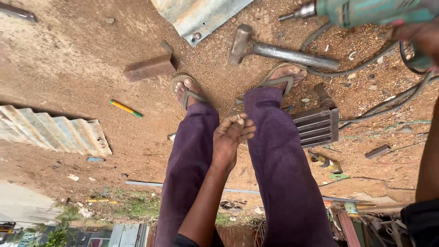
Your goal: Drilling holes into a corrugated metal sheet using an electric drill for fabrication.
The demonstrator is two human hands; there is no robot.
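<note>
Hovering at the top right, the right hand [418, 36] has its grip clamped on the green power drill [366, 11], bit pointing left and held above the dirt ground [73, 59], probably so the cable [366, 66] trails free. The left hand [231, 135] hangs between two purple trouser legs, fingers loosely curled; whether that grip pinches something small, I cannot tell. Counting now: one drill, and one heavy hammer [279, 50] lying flat just beside the sandalled foot [283, 75], close enough to grab. One rusty metal block [150, 67], one yellow-and-green marker [125, 109], one slatted metal frame [316, 127], two corrugated sheets [55, 132] [196, 16], two sandals.
</note>
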